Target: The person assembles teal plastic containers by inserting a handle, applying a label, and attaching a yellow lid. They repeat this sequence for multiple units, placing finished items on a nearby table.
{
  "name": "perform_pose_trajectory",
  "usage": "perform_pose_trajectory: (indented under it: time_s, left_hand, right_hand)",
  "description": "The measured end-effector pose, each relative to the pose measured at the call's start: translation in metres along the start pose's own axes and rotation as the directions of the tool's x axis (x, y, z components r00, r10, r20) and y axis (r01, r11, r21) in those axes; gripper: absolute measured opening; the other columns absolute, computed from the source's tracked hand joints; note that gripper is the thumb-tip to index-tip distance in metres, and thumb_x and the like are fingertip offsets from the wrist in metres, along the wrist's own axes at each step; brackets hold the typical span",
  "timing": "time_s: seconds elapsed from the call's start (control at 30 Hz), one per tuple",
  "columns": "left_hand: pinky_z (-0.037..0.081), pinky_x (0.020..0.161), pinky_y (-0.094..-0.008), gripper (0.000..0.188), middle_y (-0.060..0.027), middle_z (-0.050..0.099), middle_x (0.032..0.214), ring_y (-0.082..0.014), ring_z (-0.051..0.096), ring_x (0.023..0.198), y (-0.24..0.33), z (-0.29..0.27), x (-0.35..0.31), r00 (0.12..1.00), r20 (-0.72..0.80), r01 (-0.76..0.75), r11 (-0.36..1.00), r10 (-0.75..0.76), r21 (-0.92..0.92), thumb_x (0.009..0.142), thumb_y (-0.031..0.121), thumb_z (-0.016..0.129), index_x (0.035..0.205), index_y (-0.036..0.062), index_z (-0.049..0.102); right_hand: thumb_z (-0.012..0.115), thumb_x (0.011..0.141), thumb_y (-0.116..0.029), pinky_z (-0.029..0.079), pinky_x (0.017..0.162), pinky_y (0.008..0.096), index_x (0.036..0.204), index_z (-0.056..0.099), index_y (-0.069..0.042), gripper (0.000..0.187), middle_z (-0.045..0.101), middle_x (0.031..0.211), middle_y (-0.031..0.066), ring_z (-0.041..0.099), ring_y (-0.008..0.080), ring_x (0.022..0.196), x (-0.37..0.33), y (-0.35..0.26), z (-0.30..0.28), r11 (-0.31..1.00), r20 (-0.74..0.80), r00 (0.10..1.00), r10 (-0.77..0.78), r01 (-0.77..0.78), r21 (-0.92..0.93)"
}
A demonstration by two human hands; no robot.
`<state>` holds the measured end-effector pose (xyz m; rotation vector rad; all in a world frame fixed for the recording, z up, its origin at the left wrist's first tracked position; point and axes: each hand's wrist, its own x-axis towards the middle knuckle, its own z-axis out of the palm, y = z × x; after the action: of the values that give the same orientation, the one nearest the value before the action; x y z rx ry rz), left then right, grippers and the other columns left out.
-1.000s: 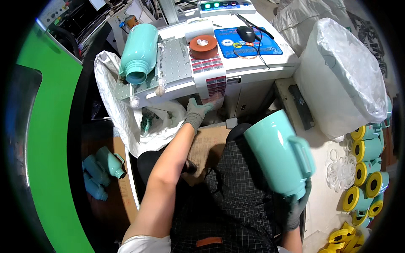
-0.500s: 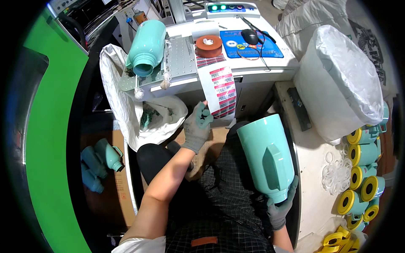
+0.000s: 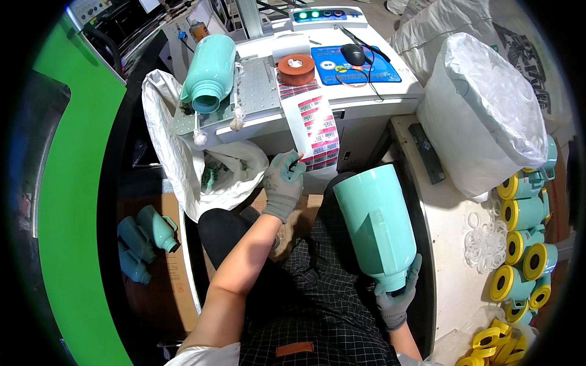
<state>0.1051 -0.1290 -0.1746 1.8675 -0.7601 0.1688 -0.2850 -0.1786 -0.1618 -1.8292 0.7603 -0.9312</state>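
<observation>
My right hand (image 3: 398, 303), in a grey glove with green fingers, grips a mint-green plastic bottle (image 3: 375, 222) by its threaded neck. The bottle lies tilted over my right thigh, neck toward me and side handle facing up. At the left lower edge of a hanging strip of red-and-white labels (image 3: 318, 125) is my gloved left hand (image 3: 283, 183), its fingers curled and thumb and forefinger close together. Whether a label is pinched there is too small to tell. A second mint-green bottle (image 3: 212, 67) lies on the perforated metal plate, mouth toward me.
An orange tape roll (image 3: 296, 70) sits on the label strip. A black mouse (image 3: 353, 54) rests on a blue pad. White sacks flank me, one (image 3: 485, 122) at right. Yellow-rimmed green containers (image 3: 519, 247) and white rings (image 3: 486, 244) lie right; more bottles (image 3: 157, 229) lie lower left.
My right hand and the bottle have shifted slightly left, and the bottle has turned a little. My left hand's fingers have curled in more beside the label strip.
</observation>
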Motion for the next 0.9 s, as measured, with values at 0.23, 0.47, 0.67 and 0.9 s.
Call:
perform_pose_trajectory:
  time_s: [0.23,0.47,0.67,0.9]
  left_hand:
    - [0.055,0.082,-0.0361,0.018,-0.0145,0.069,0.100,-0.0272,0.071,0.087,0.023,-0.021,-0.005,1.000,0.024,-0.005,0.995,0.003,0.096,0.088,0.012,0.078,0.103,0.0038,0.074]
    - [0.055,0.080,-0.0339,0.020,-0.0112,0.062,0.112,-0.0242,0.068,0.087,0.012,-0.027,-0.019,1.000,-0.001,-0.011,0.999,0.011,0.052,0.083,0.006,0.082,0.100,0.0025,0.072]
    - [0.054,0.076,-0.0267,0.008,-0.0064,0.071,0.094,-0.0130,0.064,0.082,0.107,-0.052,-0.061,0.725,0.485,0.688,0.475,-0.488,-0.549,0.094,0.002,0.070,0.102,0.0004,0.070]
    - [0.051,0.070,-0.0235,0.023,-0.0064,0.071,0.093,-0.0093,0.064,0.078,0.130,-0.046,-0.062,0.667,0.659,0.731,0.474,-0.348,-0.490,0.104,0.019,0.060,0.103,-0.0006,0.071]
  right_hand:
    - [0.087,0.083,-0.042,0.046,0.113,0.0426,0.165,0.016,0.006,0.119,0.045,0.157,0.0245,0.055,0.0293,0.136,-0.006,0.012,0.002,0.995,-0.014,0.997,-0.071,0.070,-0.065]
    - [0.088,0.082,-0.041,0.039,0.119,0.0430,0.165,0.017,0.007,0.119,0.032,0.167,0.0253,0.044,0.0307,0.148,-0.010,0.008,0.006,0.997,-0.009,0.999,0.049,-0.049,0.054]
    - [0.087,0.083,-0.029,0.045,0.114,0.0420,0.168,0.019,-0.001,0.112,0.044,0.160,0.0241,0.054,0.0283,0.138,-0.012,0.002,0.006,1.000,0.076,0.997,-0.010,0.011,-0.018]
    - [0.087,0.080,-0.025,0.051,0.109,0.0455,0.167,0.023,-0.004,0.110,0.041,0.161,0.0282,0.058,0.0372,0.136,-0.009,-0.003,0.009,0.985,0.083,0.989,-0.119,0.128,-0.115]
